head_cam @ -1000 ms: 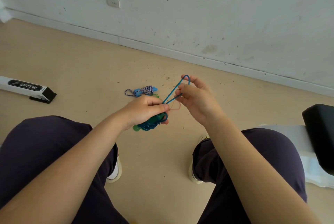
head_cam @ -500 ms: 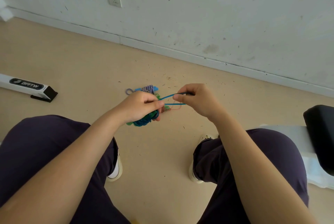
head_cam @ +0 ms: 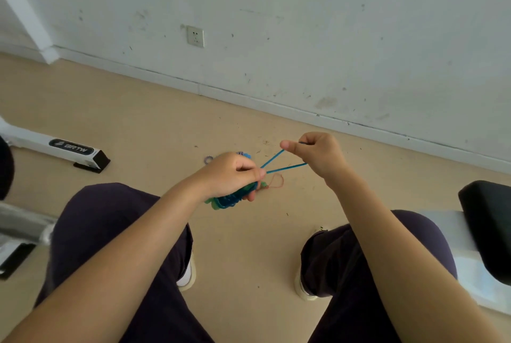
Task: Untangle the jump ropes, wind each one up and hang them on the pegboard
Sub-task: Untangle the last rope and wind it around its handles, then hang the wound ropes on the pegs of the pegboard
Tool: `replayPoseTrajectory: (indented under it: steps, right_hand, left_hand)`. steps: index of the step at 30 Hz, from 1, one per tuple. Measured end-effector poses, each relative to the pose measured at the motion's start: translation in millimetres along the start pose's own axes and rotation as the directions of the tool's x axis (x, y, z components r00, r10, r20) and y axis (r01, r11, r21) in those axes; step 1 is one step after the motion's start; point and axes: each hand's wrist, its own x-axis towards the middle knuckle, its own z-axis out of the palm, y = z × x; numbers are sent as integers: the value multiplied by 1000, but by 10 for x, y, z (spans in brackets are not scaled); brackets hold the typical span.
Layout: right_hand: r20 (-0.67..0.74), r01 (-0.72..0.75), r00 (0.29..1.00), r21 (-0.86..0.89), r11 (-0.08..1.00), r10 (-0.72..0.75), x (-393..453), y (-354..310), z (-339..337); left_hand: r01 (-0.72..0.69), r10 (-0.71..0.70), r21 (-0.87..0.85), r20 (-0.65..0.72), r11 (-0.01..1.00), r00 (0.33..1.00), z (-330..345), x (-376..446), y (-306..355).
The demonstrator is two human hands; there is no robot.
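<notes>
The left hand (head_cam: 232,174) grips the wound blue rope bundle (head_cam: 228,200) above the floor, and just beyond that bundle the right hand (head_cam: 318,153) pinches its thin loop (head_cam: 282,161), which looks light, limp and easily snagged.

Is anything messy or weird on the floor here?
Yes. Small dark specks litter the floor near the wall, and a thin orange string lies loose in a loop below the blue rope pulled between the hands. The wall is scuffed too.
</notes>
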Motion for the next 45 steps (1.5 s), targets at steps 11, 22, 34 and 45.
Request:
replayPoseTrajectory:
  steps: [11, 22, 34, 45]
  right_hand:
    - [-21, 21, 1000, 85, 996, -19, 787, 111, 149]
    - [266, -674, 725, 84, 734, 635, 2314, 2611, 1459]
    - [238, -687, 707, 459, 564, 667, 2683, 3720, 2522]
    - [437, -659, 739, 628, 415, 512, 2939, 3462, 2571]
  left_hand:
    - [157, -139, -254, 88, 954, 986, -343, 778, -426]
    - [390, -409, -124, -306, 912, 860, -203, 3001, -2574]
    - [381, -362, 35, -246, 924, 899, 269, 3728, -3818]
    - [381, -547, -546, -176, 746, 819, 325, 3636, -3933]
